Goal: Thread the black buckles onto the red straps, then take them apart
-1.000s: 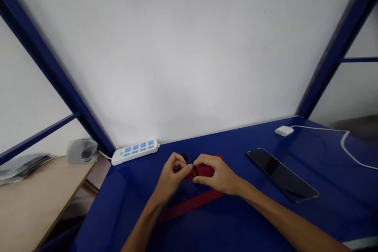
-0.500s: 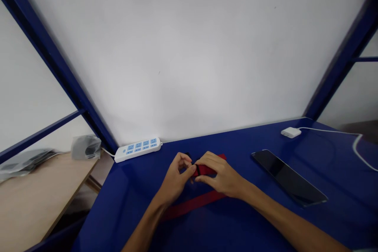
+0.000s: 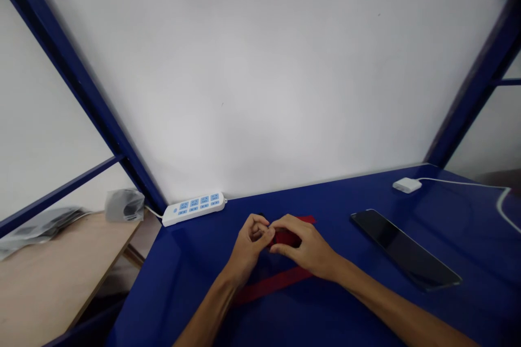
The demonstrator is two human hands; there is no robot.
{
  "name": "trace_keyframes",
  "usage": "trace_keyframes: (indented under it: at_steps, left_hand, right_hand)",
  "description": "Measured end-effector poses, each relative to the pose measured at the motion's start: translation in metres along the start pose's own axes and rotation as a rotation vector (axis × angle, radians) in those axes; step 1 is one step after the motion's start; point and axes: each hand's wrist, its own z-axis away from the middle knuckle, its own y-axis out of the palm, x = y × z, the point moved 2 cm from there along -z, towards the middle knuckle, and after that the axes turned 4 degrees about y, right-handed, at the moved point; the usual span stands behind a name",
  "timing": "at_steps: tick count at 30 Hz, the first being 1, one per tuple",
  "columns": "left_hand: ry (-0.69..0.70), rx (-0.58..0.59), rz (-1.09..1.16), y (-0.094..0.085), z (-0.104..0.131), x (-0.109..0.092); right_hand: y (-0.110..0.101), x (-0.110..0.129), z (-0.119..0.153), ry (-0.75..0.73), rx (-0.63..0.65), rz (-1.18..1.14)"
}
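Note:
A red strap (image 3: 277,282) lies in a loop on the blue table, its lower run passing in front of both hands. My left hand (image 3: 251,241) is closed, thumb and fingers pinched at the left end of the strap's upper part. From the right, my right hand (image 3: 303,244) grips the same part, thumb below and fingers above, with red fabric showing between them. The fingertips of both hands meet. A small dark piece shows just behind my left fingers; the rest of it is hidden.
A white power strip (image 3: 194,209) sits at the back left against the wall. To the right lie a black phone (image 3: 405,248) and a white charger (image 3: 407,185) with its cable. Plastic bags (image 3: 124,205) rest on a wooden table (image 3: 36,287) at left.
The view has shifted slightly, so everything appears a little further right. My fingers have closed over the black band that showed on the strap between my hands.

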Motion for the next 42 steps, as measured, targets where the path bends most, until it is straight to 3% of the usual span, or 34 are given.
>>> trace_keyframes:
  at_steps: [2, 5, 9, 13, 22, 28, 32, 36, 40, 42]
  left_hand:
    - [0.003, -0.016, 0.026, 0.000, 0.000, -0.003]
    - [0.036, -0.017, 0.004, 0.001, 0.001, -0.010]
    - [0.085, 0.038, -0.114, 0.003, 0.004, -0.015]
    - [0.085, 0.028, -0.227, 0.005, 0.008, -0.016]
    - [0.305, 0.095, -0.508, 0.011, 0.012, -0.022]
    - [0.421, 0.018, -0.622, 0.007, 0.013, -0.020]
    - [0.389, 0.011, -0.596, 0.007, 0.013, -0.022]
    - [0.279, -0.075, -0.480, 0.005, 0.011, -0.023]
    - [0.193, -0.054, -0.335, 0.002, 0.009, -0.021]
    - [0.153, -0.009, -0.324, 0.002, 0.009, -0.020]
  right_hand:
    - [-0.002, 0.000, -0.001, 0.094, -0.035, -0.103]
    - [-0.004, 0.002, -0.003, 0.113, -0.049, -0.177]
    - [-0.002, 0.002, -0.004, 0.160, 0.123, -0.236]
    - [-0.002, 0.000, -0.004, 0.208, 0.183, -0.418]
    - [0.004, -0.009, -0.002, 0.334, 0.174, -0.713]
    - [0.009, -0.017, -0.001, 0.410, 0.123, -0.758]
    - [0.003, -0.016, -0.003, 0.373, 0.093, -0.716]
    - [-0.004, -0.014, -0.006, 0.384, 0.018, -0.724]
    - [-0.002, -0.013, -0.005, 0.475, 0.187, -0.920]
    - [-0.003, -0.016, -0.005, 0.485, 0.201, -0.995]
